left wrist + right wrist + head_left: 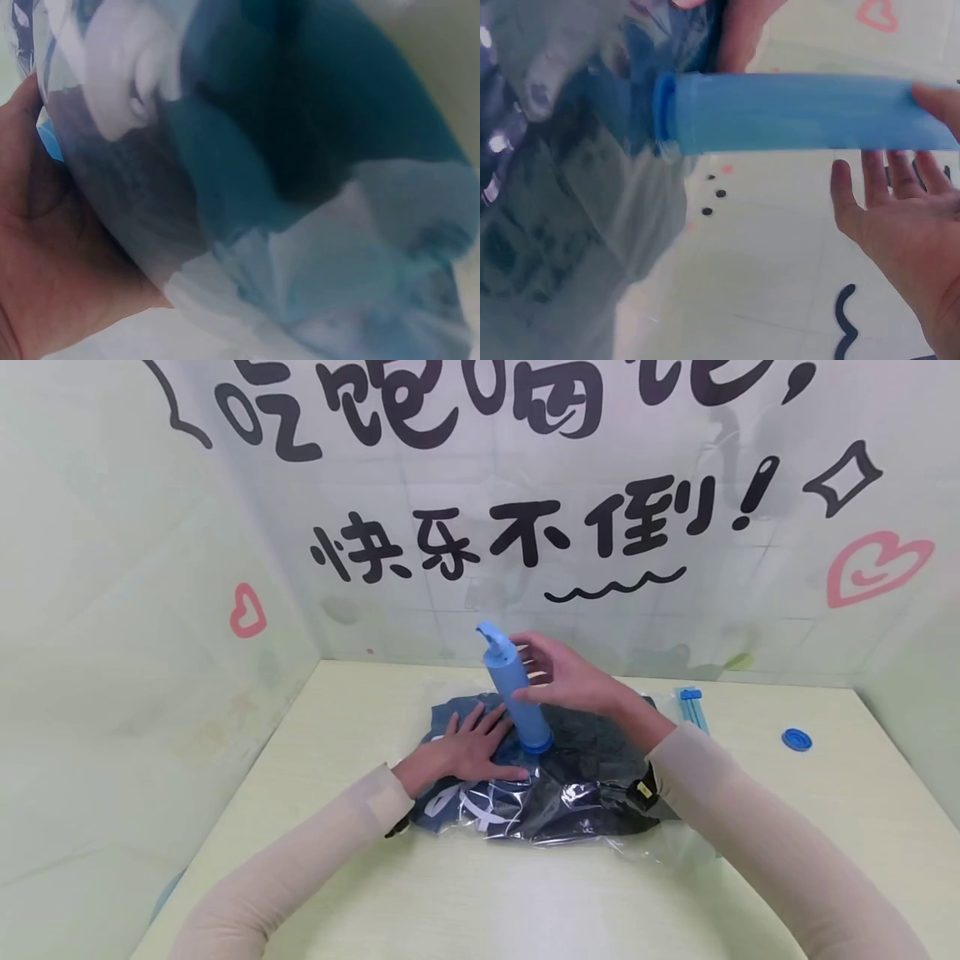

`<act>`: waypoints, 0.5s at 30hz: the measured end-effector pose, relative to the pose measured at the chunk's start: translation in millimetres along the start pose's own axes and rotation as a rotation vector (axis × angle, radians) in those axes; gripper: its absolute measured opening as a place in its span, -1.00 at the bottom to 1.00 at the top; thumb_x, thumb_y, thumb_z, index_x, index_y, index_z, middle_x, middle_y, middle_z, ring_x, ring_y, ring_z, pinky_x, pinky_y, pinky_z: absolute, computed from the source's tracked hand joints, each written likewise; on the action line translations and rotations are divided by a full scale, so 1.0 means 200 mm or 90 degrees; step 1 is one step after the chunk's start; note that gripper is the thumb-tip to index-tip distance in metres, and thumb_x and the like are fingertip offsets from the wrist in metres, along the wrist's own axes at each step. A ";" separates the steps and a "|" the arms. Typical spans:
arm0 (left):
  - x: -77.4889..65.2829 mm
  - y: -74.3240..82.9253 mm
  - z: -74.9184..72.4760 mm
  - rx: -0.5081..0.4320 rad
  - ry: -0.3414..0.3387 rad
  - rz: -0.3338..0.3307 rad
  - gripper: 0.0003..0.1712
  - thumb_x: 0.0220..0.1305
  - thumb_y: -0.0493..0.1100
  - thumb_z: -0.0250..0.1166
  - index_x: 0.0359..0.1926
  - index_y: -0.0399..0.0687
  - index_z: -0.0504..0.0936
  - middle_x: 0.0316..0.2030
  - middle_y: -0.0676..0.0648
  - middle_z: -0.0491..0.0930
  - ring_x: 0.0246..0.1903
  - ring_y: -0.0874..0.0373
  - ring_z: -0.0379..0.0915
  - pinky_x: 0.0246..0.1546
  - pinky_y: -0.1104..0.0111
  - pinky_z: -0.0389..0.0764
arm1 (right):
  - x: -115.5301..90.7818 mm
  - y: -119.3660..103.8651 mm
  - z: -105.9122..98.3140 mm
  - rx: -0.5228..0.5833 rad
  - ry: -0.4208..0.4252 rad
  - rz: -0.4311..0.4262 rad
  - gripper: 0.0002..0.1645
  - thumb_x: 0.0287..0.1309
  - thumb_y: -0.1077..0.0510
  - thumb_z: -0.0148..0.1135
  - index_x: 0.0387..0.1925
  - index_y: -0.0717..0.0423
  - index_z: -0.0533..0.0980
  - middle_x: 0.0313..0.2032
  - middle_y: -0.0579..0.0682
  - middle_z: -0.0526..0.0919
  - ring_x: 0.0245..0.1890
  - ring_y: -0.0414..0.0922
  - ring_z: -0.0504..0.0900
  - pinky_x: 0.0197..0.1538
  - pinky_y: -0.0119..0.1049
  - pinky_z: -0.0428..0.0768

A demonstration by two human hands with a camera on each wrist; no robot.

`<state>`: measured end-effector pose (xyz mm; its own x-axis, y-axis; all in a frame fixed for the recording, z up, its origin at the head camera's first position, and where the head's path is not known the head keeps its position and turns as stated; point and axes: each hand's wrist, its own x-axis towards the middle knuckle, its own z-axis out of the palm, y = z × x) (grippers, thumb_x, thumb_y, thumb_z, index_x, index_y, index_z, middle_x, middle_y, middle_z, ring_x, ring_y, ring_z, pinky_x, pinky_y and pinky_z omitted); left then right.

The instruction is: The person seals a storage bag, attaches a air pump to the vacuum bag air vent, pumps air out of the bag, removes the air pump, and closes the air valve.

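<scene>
A light-blue hand pump (517,689) with a handle on top leans slightly left on a clear plastic storage bag (577,793) of dark folded clothing. My left hand (468,753) lies with fingers spread on the bag, just left of the pump's base. Around the pump's upper part, my right hand (562,675) holds it loosely, the thumb in front and the fingertips at its far edge. In the right wrist view the pump's darker blue base ring (665,112) meets the bag. Clothing under plastic fills most of the left wrist view, partly blurred.
A blue zip slider (691,695) sits on the bag's sealing strip at the right. Farther right, a round blue cap (797,740) lies on the pale table (525,902). Behind stands a light wall covering (450,618) with black lettering and pink hearts.
</scene>
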<state>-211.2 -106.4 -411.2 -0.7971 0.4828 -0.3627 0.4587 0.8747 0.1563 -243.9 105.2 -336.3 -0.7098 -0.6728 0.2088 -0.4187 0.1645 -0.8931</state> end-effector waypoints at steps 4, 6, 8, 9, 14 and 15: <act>0.00 0.00 0.00 0.001 -0.003 -0.006 0.17 0.27 0.61 0.03 0.65 0.15 -0.14 0.62 -0.01 -0.31 0.54 -0.19 -0.49 0.38 -0.27 -0.25 | 0.02 0.00 0.00 -0.105 -0.005 -0.026 -0.33 0.19 0.25 0.48 0.30 0.25 0.43 0.07 0.12 0.56 0.00 0.03 0.58 0.13 0.09 0.53; 0.00 0.00 0.00 0.001 -0.005 -0.005 0.17 0.27 0.61 0.02 0.65 0.15 -0.13 0.62 -0.01 -0.31 0.54 -0.19 -0.49 0.38 -0.28 -0.25 | 0.01 0.01 0.01 -0.123 0.023 -0.012 -0.36 0.15 0.22 0.52 0.23 0.22 0.46 0.00 0.09 0.57 -0.05 0.02 0.58 0.09 0.08 0.55; 0.00 0.00 0.00 0.000 -0.005 -0.003 0.16 0.27 0.61 0.02 0.65 0.15 -0.13 0.62 -0.02 -0.31 0.54 -0.19 -0.50 0.38 -0.27 -0.26 | 0.01 0.02 0.03 -0.127 0.069 0.013 -0.33 0.11 0.18 0.55 0.19 0.20 0.42 0.00 0.08 0.57 -0.06 0.02 0.58 0.05 0.07 0.56; 0.00 0.00 0.00 0.000 -0.006 -0.002 0.16 0.28 0.60 0.01 0.65 0.16 -0.14 0.62 -0.02 -0.31 0.54 -0.19 -0.50 0.38 -0.27 -0.26 | 0.01 0.03 0.04 -0.128 0.096 0.024 -0.30 0.10 0.16 0.56 0.19 0.19 0.39 0.02 0.08 0.56 -0.04 0.03 0.58 0.04 0.07 0.56; 0.00 0.00 0.00 0.000 -0.004 -0.003 0.14 0.30 0.59 0.02 0.65 0.17 -0.15 0.61 -0.03 -0.31 0.54 -0.20 -0.50 0.38 -0.27 -0.26 | 0.02 0.08 0.12 -0.147 0.234 0.043 -0.22 0.09 0.12 0.53 0.20 0.26 0.28 0.03 0.18 0.54 -0.03 0.10 0.59 -0.01 0.10 0.57; 0.00 0.00 0.00 0.000 -0.004 -0.002 0.14 0.30 0.59 0.02 0.65 0.16 -0.15 0.61 -0.03 -0.32 0.54 -0.20 -0.50 0.38 -0.27 -0.26 | 0.02 0.09 0.14 -0.150 0.252 0.042 -0.23 0.10 0.12 0.51 0.19 0.27 0.27 0.02 0.18 0.54 -0.04 0.10 0.59 0.00 0.10 0.56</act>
<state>-210.7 -106.4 -411.4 -0.7958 0.4805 -0.3685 0.4568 0.8759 0.1555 -239.5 85.4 -362.0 -0.8816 -0.3358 0.3316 -0.4503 0.3884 -0.8039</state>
